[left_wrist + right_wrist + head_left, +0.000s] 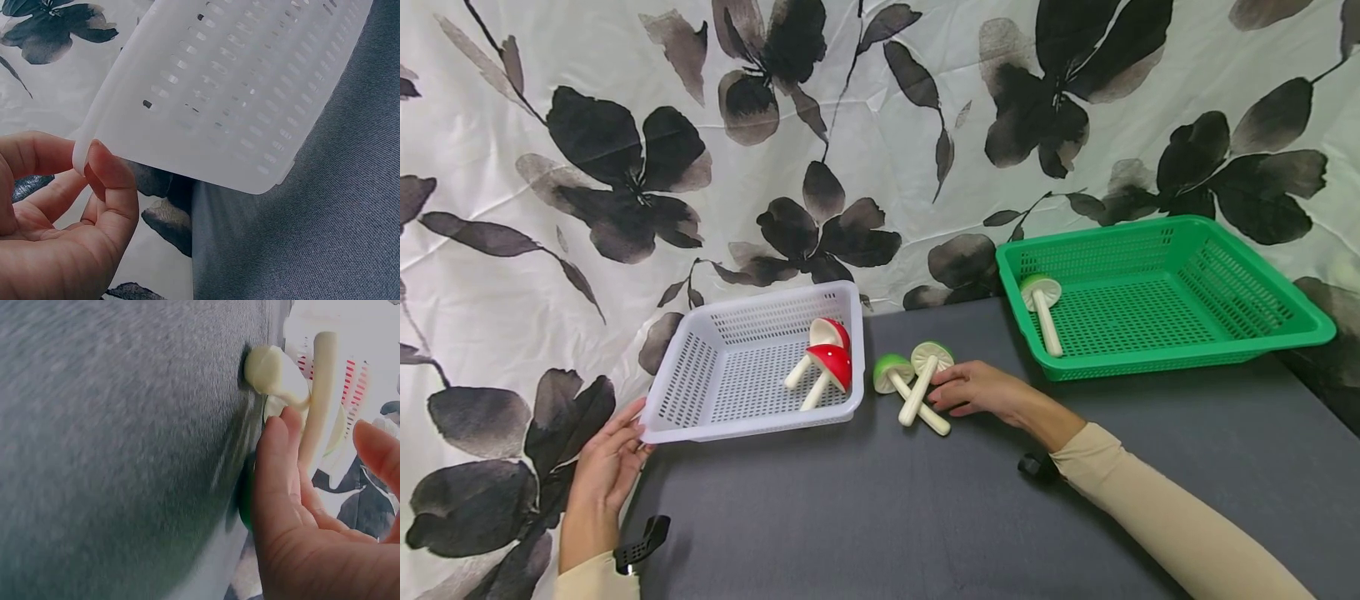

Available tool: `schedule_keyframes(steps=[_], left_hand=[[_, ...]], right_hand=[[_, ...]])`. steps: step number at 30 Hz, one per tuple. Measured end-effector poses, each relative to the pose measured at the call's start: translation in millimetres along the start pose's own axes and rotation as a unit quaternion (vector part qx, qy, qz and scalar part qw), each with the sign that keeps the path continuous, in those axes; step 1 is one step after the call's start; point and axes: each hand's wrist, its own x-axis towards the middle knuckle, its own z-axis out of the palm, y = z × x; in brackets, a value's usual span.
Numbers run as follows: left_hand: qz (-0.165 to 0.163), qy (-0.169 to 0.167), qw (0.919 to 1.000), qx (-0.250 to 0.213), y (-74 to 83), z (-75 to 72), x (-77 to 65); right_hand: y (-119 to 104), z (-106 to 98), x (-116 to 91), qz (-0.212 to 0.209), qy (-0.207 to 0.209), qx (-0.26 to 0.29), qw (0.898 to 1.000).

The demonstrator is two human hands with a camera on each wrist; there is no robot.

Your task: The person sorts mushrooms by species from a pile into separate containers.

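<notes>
My left hand [606, 465] holds the near left corner of a white perforated plastic basket [752, 427], pinching its rim between thumb and fingers in the left wrist view. Two toy mushrooms with red caps, one in front [831, 367] and one behind [827, 332], lie at the basket's right end. Beside it on the table, two green-capped toy mushrooms lie crossed, the upper one's stem [916, 396] over the lower one [892, 374]. My right hand [976, 390] is at their right side, thumb and fingers apart around the upper stem [322, 394]; whether they touch it is unclear.
A green perforated basket [1187, 354] stands at the back right, with another green-capped mushroom [1045, 312] at its left end. Behind the dark grey table [850, 517] hangs a white floral cloth [917, 167]. Black straps [643, 546] are at the wrists.
</notes>
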Motion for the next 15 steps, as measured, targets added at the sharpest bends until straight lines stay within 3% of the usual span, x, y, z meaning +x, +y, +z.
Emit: schedule_keyframes(steps=[15], left_hand=[[0.001,0.012,0.9999,0.006,-2.2,-1.3,-0.5]], right_hand=[[8,17,21,0.031,0.063,0.01,0.998]])
